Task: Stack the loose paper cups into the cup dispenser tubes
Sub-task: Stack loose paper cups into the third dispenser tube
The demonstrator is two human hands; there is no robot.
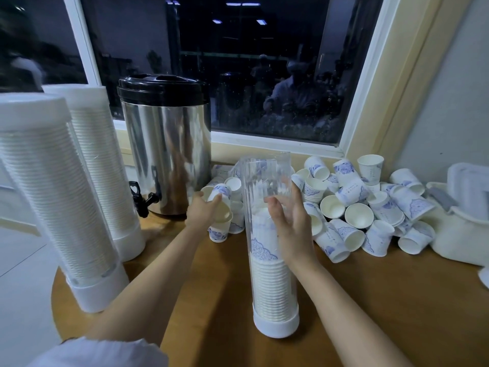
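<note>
On the counter [370, 300], the two capped tubes [53, 194] at nine o'clock look full. The open tube [270, 274] at centre is roughly half filled, and a big pile of loose cups [357, 207] lies at two o'clock, so I'd say plenty is left. The right grip [288, 221] rests released against the tube's side. The left grip [202, 211], at ten o'clock of it, clasps a cup [223, 210].

Bare tabletop [370, 300] in front; cup pile [357, 207] behind, capped tubes [60, 202] left
</note>
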